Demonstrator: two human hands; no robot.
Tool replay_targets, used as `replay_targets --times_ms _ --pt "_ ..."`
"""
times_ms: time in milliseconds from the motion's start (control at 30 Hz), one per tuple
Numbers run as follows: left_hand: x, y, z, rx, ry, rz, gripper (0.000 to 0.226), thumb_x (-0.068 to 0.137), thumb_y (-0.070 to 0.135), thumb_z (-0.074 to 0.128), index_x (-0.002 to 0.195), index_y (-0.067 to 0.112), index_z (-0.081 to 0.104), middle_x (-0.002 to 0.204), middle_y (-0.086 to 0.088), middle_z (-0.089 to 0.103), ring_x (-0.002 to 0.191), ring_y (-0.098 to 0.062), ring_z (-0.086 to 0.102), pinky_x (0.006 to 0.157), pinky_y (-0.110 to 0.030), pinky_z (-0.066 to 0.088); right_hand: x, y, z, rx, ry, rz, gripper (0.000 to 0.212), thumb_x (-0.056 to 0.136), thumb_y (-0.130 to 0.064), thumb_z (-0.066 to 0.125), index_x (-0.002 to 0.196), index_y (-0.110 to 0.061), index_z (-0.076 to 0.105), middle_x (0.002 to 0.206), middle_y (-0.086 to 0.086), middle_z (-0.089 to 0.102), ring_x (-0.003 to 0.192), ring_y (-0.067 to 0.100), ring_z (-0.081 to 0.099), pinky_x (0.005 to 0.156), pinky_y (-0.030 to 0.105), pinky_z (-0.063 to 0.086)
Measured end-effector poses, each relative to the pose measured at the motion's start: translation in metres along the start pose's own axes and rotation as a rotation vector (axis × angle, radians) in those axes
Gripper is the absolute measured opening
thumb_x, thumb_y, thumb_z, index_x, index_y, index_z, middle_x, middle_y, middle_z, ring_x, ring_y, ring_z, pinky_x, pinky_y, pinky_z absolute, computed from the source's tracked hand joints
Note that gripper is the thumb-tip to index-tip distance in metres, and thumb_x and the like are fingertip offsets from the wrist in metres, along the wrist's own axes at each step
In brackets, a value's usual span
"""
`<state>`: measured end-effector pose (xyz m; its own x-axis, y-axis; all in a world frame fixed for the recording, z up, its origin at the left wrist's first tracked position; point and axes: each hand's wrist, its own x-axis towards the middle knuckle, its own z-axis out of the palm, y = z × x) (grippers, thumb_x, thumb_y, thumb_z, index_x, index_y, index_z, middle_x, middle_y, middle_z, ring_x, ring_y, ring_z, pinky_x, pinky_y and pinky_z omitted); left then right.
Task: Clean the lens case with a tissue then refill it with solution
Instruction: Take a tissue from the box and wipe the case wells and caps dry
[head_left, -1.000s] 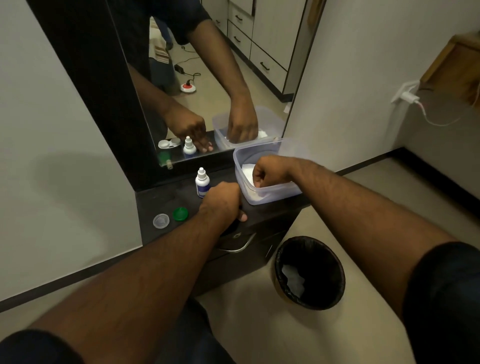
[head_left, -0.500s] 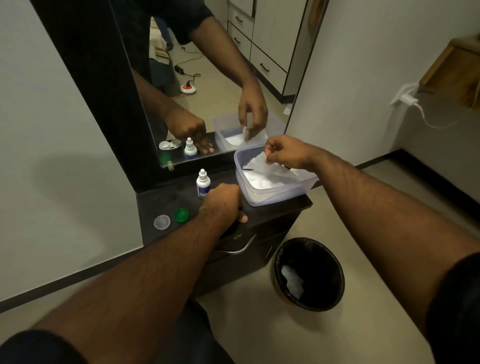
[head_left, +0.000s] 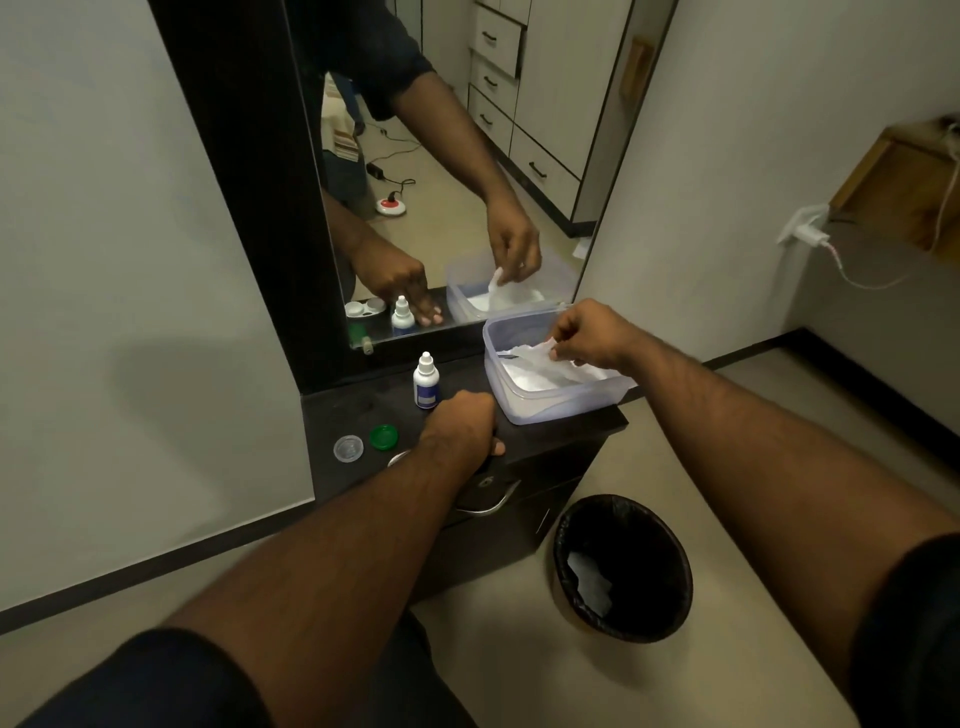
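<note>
The step in hand is judged to be tissue retrieval, the preliminary to cleaning. At centre right of the frame, the right hand (head_left: 589, 338) pinches the corner of a white tissue (head_left: 530, 358) between thumb and fingertips, the sheet partly raised out of the translucent plastic container (head_left: 545, 405) that holds the tissue supply. At centre frame, the left hand (head_left: 460, 426) rests knuckles-up on the dark cabinet top (head_left: 337, 410), fingers curled under. The lens case (head_left: 399, 457) shows only as a pale edge at the wrist, so a grip on it cannot be confirmed directly; the mirror reflection in the upper centre shows the case beside the fingertips. Two caps, one clear (head_left: 348, 448) and one green (head_left: 384, 436), lie off the case to the left of that hand. The solution bottle (head_left: 426, 380) stands upright, capped, just behind the left hand. The next move calls for freeing a single sheet and bringing it to the open wells. A lined waste bin (head_left: 623, 566) stands on the floor at lower right.
</note>
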<state>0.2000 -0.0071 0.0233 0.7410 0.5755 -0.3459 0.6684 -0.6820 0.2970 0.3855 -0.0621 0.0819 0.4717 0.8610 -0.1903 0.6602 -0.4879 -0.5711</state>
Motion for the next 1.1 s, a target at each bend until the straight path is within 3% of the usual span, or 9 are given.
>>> replay_targets --times_ms 133,200,433,600,767,933,1100 --pt "0.002 0.001 -0.001 0.010 -0.011 0.005 0.042 0.084 0.035 0.068 0.116 0.008 0.061 0.117 -0.016 0.060 0.106 -0.032 0.059 0.085 -0.042 0.051 -0.004 0.003 0.001 -0.156 -0.236 0.007 0.010 0.080 -0.008 0.071 0.090 -0.006 0.073 0.093 0.008 0.069 0.086 0.022 0.062 0.077 0.033 0.053" --pt "0.003 0.001 -0.002 0.013 -0.024 0.002 0.044 0.085 0.035 0.068 0.118 0.007 0.060 0.118 -0.016 0.060 0.107 -0.031 0.059 0.086 -0.041 0.051 -0.002 0.006 0.005 -0.216 -0.274 -0.015 0.008 0.083 -0.008 0.068 0.088 -0.010 0.074 0.095 0.008 0.071 0.087 0.021 0.063 0.078 0.030 0.053" --pt "0.010 0.002 -0.004 0.018 -0.059 -0.014 0.049 0.083 0.036 0.070 0.122 0.008 0.058 0.119 -0.015 0.060 0.108 -0.030 0.058 0.089 -0.042 0.052 0.017 0.016 0.007 -0.160 -0.044 -0.027 0.021 0.081 0.002 0.067 0.100 -0.005 0.071 0.100 0.010 0.069 0.089 0.024 0.064 0.083 0.033 0.055" --pt "0.016 -0.001 -0.004 0.008 -0.072 -0.020 0.051 0.080 0.037 0.073 0.120 0.009 0.060 0.118 -0.014 0.061 0.108 -0.030 0.059 0.089 -0.043 0.052 0.022 0.012 0.024 -0.318 -0.184 -0.135 0.029 0.078 -0.004 0.072 0.107 -0.009 0.069 0.098 0.000 0.062 0.087 0.017 0.059 0.078 0.025 0.048" --pt "0.018 -0.001 -0.005 -0.013 -0.079 -0.027 0.053 0.078 0.036 0.075 0.120 0.007 0.060 0.118 -0.015 0.061 0.109 -0.031 0.059 0.089 -0.043 0.051 0.031 0.010 0.028 -0.373 -0.108 -0.211 0.015 0.078 -0.008 0.073 0.092 -0.010 0.074 0.100 0.005 0.066 0.089 0.021 0.060 0.083 0.031 0.052" --pt "0.016 -0.002 -0.006 -0.037 -0.066 -0.027 0.054 0.077 0.034 0.076 0.120 0.007 0.059 0.118 -0.016 0.061 0.108 -0.032 0.059 0.090 -0.044 0.051 0.019 0.000 -0.004 -0.074 -0.013 -0.173 0.008 0.077 -0.006 0.071 0.085 -0.006 0.072 0.090 0.007 0.067 0.083 0.020 0.063 0.075 0.028 0.052" --pt "0.009 -0.002 -0.007 -0.006 -0.031 0.010 0.047 0.079 0.034 0.075 0.116 0.007 0.062 0.116 -0.016 0.062 0.107 -0.033 0.060 0.085 -0.043 0.052 0.003 -0.015 -0.037 0.246 0.119 -0.154 0.004 0.087 -0.009 0.054 0.087 -0.007 0.058 0.089 0.009 0.060 0.082 0.022 0.060 0.075 0.033 0.056"
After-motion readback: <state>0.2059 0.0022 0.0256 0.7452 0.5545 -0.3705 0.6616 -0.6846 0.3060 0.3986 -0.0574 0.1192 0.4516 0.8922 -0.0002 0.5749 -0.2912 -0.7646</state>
